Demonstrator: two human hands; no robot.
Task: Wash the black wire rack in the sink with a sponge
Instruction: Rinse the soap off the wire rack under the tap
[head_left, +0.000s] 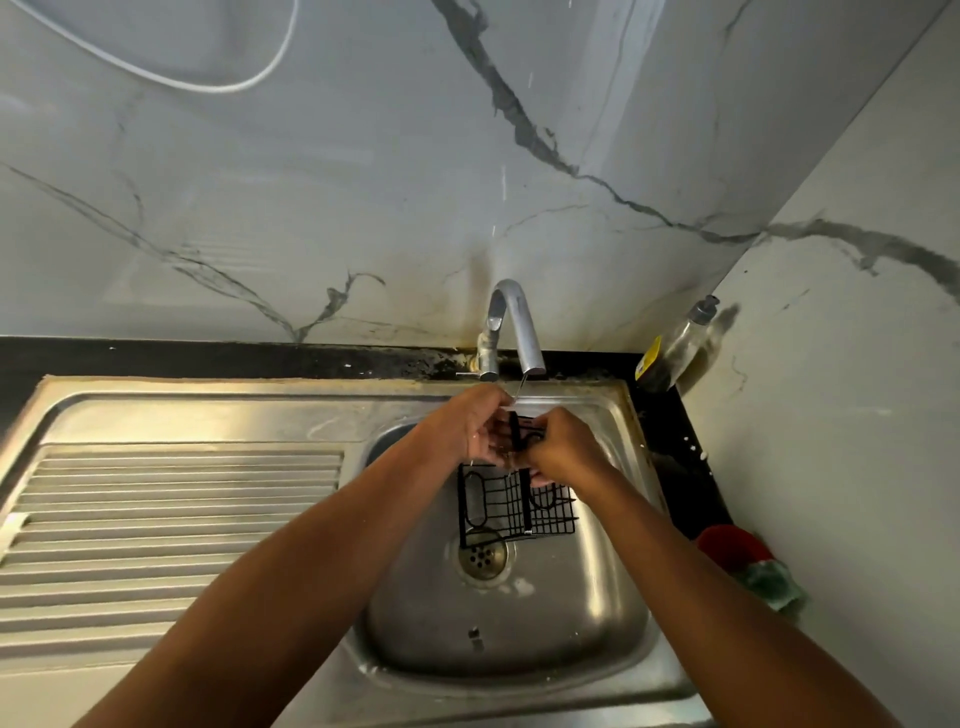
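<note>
The black wire rack (501, 506) hangs over the steel sink basin (587, 587), its lower mesh part above the drain. My left hand (470, 428) grips the rack's upper bars from the left. My right hand (563, 449) grips its upper right part, fingers curled round the wires. A thin stream of water runs from the chrome tap (511, 327) onto the top of the rack between my hands. A green sponge (771, 582) lies on the counter at the right, apart from both hands.
A ribbed steel drainboard (171, 525) fills the left. A soap bottle (675, 345) leans in the back right corner. A red object (730, 545) sits by the sponge on the black counter edge. Marbled wall panels rise behind and to the right.
</note>
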